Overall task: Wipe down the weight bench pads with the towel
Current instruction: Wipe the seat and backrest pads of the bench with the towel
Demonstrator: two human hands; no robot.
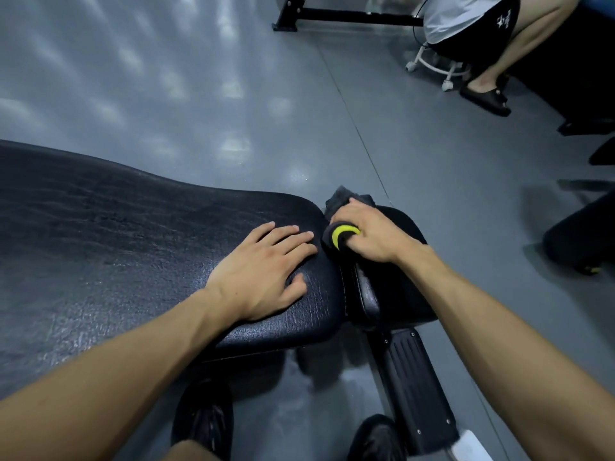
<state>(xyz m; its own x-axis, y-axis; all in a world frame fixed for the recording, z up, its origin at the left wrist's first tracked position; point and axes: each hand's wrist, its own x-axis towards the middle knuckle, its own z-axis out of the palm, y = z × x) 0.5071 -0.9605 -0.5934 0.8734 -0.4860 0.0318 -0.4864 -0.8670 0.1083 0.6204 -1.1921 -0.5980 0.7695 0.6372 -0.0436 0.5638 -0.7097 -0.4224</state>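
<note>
Two hands: left (263, 271) flat on bench pad (116, 234); right (369, 231) grips towel (342, 201); grey floor (199, 94).

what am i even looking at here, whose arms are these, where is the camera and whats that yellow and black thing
There is one picture, taken by a camera worn on a person's head, looking down at their own arms. No robot is involved. The big black cushion is the long pad of a weight bench; the smaller seat pad sits to its right. The left hand lies flat on the long pad, fingers straight. The right hand grips a dark grey towel bunched against the black roller with a yellow end at the gap between the pads. Another person sits on a white stool in the background.
</note>
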